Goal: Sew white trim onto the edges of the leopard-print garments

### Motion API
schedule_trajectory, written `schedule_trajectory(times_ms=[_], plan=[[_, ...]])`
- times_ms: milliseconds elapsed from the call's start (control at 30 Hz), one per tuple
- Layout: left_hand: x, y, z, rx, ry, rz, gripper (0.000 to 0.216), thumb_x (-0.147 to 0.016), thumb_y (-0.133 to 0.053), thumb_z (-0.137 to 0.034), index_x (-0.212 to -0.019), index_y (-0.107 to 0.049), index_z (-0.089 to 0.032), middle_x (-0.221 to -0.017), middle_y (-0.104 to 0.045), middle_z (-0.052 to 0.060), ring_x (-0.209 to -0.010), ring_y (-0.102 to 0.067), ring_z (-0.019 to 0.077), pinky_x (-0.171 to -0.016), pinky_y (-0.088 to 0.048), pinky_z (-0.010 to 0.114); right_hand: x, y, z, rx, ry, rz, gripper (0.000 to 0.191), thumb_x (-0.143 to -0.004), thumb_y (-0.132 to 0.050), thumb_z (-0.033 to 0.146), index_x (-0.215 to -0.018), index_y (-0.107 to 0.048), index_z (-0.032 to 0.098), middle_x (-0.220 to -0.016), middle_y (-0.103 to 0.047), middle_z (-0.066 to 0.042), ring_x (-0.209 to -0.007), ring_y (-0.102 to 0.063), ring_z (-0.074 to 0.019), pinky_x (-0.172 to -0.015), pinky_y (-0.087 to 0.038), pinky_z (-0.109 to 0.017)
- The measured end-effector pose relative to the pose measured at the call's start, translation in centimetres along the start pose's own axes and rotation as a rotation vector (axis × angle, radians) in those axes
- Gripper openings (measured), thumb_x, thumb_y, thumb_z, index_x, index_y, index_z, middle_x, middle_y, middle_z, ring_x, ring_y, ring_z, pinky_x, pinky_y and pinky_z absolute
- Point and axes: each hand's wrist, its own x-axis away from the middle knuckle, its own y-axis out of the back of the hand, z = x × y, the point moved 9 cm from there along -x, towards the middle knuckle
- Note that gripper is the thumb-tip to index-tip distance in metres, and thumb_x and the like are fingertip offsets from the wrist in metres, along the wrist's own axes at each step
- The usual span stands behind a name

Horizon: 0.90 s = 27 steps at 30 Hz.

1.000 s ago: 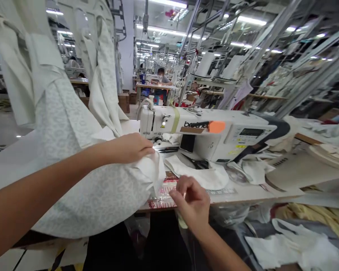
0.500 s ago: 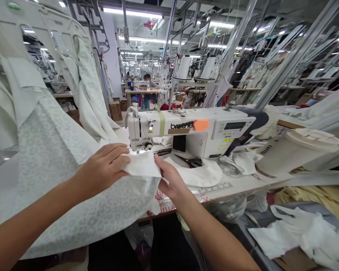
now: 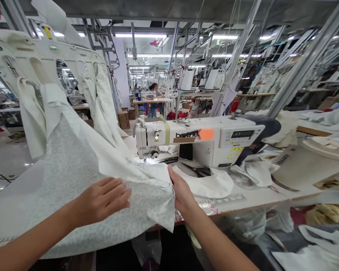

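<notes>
A pale patterned fabric piece (image 3: 73, 169) hangs from an overhead white hanger frame (image 3: 45, 56) and drapes over the table's left side. My left hand (image 3: 101, 199) lies flat on the fabric, fingers stretched out. My right hand (image 3: 182, 190) holds the fabric's right edge, thumb on top and fingers tucked beneath it. Both hands are just in front of the white sewing machine (image 3: 197, 141), whose needle end is at the left above the cloth.
A white curved cut piece (image 3: 214, 184) and black scissors (image 3: 199, 171) lie under the machine arm. A round white container (image 3: 307, 162) stands at the right. More white cloth (image 3: 307, 256) fills a bin at the lower right. A person sits at a far table (image 3: 155, 90).
My left hand slid down and left and flattened on the fabric. My right hand rose from the table's front edge to the fabric's right edge and took hold of it.
</notes>
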Motion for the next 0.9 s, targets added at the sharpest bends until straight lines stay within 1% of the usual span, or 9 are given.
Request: schedule_trajectory(times_ms=[167,267,367,433,500,600,700,800,900], plan=[[-0.8,1.5,4.3,-0.072,0.282,-0.046,0.021,-0.085,-0.060,-0.019,-0.104,-0.053,-0.014,-0.098,-0.058,0.011,-0.103,-0.053,0.0253,-0.086,-0.049,0.040,0.7,0.7,0.0,0.123,0.147,-0.048,0.040,-0.078,-0.055,0.059,-0.084,-0.059,0.020,-0.069,-0.064,0.000,-0.068,-0.059,-0.0184,-0.063,-0.045,-0.028],[-2.3,-1.2,6.6,0.068,0.374,0.240,0.019,-0.089,-0.052,-0.021,-0.107,-0.054,-0.013,-0.106,-0.060,0.011,-0.116,-0.047,0.0254,-0.096,-0.043,0.042,1.2,0.7,0.3,0.242,0.251,-0.047,0.038,-0.081,-0.052,0.058,-0.075,-0.053,0.021,-0.068,-0.058,0.002,-0.066,-0.053,-0.0150,-0.063,-0.042,-0.025],[-2.4,-4.2,7.2,0.155,0.355,0.495,0.010,-0.083,-0.060,-0.022,-0.092,-0.062,-0.017,-0.090,-0.065,0.003,-0.091,-0.060,0.0200,-0.089,-0.047,0.036,1.8,0.5,0.8,0.374,0.360,-0.038,0.042,-0.084,-0.049,0.058,-0.065,-0.044,0.020,-0.064,-0.048,0.003,-0.062,-0.044,-0.0122,-0.061,-0.037,-0.024],[-2.2,-5.2,7.3,0.146,0.329,0.534,0.009,-0.080,-0.064,-0.022,-0.072,-0.063,-0.017,-0.071,-0.063,0.000,-0.071,-0.060,0.0163,-0.075,-0.049,0.031,2.1,0.4,1.1,0.453,0.414,-0.024,0.046,-0.083,-0.048,0.059,-0.061,-0.040,0.020,-0.061,-0.042,0.004,-0.059,-0.038,-0.0110,-0.057,-0.034,-0.023],[-1.5,-5.5,7.4,0.109,0.333,0.514,0.019,-0.084,-0.057,-0.018,-0.066,-0.060,-0.015,-0.067,-0.061,0.001,-0.066,-0.059,0.0164,-0.066,-0.048,0.029,2.1,0.4,1.1,0.520,0.437,-0.009,0.047,-0.085,-0.045,0.057,-0.058,-0.037,0.019,-0.058,-0.037,0.004,-0.056,-0.035,-0.0100,-0.053,-0.031,-0.023],[-0.3,-4.4,6.7,0.046,0.312,0.395,0.021,-0.090,-0.043,-0.011,-0.081,-0.062,-0.013,-0.080,-0.062,0.006,-0.077,-0.059,0.0193,-0.069,-0.048,0.034,1.7,0.5,0.7,0.604,0.407,0.037,0.040,-0.086,-0.047,0.050,-0.061,-0.044,0.018,-0.055,-0.040,0.005,-0.050,-0.037,-0.0094,-0.047,-0.030,-0.022],[0.4,-1.5,4.4,-0.037,0.155,0.161,0.017,-0.088,-0.046,-0.004,-0.096,-0.060,-0.011,-0.088,-0.062,0.009,-0.087,-0.058,0.0214,-0.076,-0.050,0.038,1.4,-0.1,1.5,0.654,0.430,0.055,0.026,-0.077,-0.062,0.040,-0.090,-0.058,0.018,-0.086,-0.061,-0.003,-0.071,-0.056,-0.0145,-0.057,-0.043,-0.025],[0.8,0.1,2.4,-0.093,0.042,0.062,0.023,-0.084,-0.053,-0.001,-0.105,-0.057,-0.008,-0.095,-0.062,0.012,-0.097,-0.058,0.0246,-0.080,-0.052,0.040,1.2,-3.6,2.5,0.772,0.511,0.153,0.037,-0.072,-0.067,0.035,-0.106,-0.060,0.020,-0.114,-0.059,-0.007,-0.102,-0.054,-0.0200,-0.082,-0.045,-0.033],[1.0,0.5,1.4,-0.169,-0.010,0.040,0.024,-0.084,-0.055,-0.001,-0.107,-0.058,-0.007,-0.099,-0.061,0.013,-0.100,-0.058,0.0259,-0.081,-0.053,0.039,0.5,-8.3,0.9,0.822,0.420,0.397,0.029,-0.077,-0.064,0.038,-0.096,-0.065,0.016,-0.087,-0.067,-0.006,-0.078,-0.061,-0.0170,-0.069,-0.048,-0.030]])
